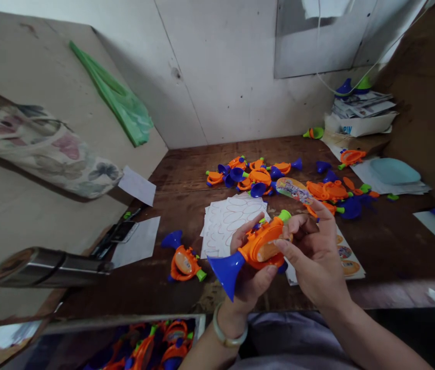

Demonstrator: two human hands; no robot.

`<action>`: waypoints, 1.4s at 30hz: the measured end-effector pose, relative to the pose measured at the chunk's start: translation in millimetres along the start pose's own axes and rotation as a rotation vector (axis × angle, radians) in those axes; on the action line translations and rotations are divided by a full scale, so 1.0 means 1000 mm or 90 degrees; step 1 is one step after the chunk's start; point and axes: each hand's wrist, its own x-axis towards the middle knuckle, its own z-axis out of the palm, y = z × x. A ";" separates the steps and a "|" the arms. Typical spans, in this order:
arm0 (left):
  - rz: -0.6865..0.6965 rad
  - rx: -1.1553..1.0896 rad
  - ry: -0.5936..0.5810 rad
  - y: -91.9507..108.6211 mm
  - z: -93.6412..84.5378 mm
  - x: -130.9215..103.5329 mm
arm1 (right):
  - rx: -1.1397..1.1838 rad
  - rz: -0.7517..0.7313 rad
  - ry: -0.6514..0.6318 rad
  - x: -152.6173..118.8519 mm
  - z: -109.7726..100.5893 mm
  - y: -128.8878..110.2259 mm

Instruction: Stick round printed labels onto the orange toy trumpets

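My left hand (pixel 253 282) is wrapped round a toy trumpet (pixel 263 241) with an orange body, a blue bell and a green mouthpiece. The bell points down and left. At the trumpet's side, the bent fingers of my right hand (pixel 317 262) pinch the end of an oval sticker lying against the orange body. A second, printed oval sticker (pixel 293 190) clings to a raised fingertip of the same hand. Under my hands lie a sticker sheet (pixel 350 259) with orange ovals and a stack of backing sheets (pixel 232 218) with oval outlines. A stickered toy trumpet (pixel 184 263) rests to the left.
Several toy trumpets (pixel 258 177) lie in a heap at the back of the table, with more parts (pixel 328 192) to their right. A box of trumpets (pixel 151 344) stands below the front edge. At left is a steel flask (pixel 55 267); at right, a pale blue lid (pixel 394 170).
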 end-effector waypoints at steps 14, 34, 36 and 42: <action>0.031 0.000 0.009 -0.012 -0.002 0.004 | -0.055 -0.019 0.004 0.001 -0.001 0.004; 0.046 0.001 0.071 -0.009 0.003 -0.006 | -0.245 -0.296 -0.001 0.008 -0.003 0.004; 0.041 0.011 0.077 -0.010 0.003 -0.008 | -0.234 -0.288 0.014 0.007 -0.001 0.006; 0.030 0.051 0.098 -0.012 -0.001 -0.012 | -0.282 -0.306 0.027 0.008 -0.003 0.011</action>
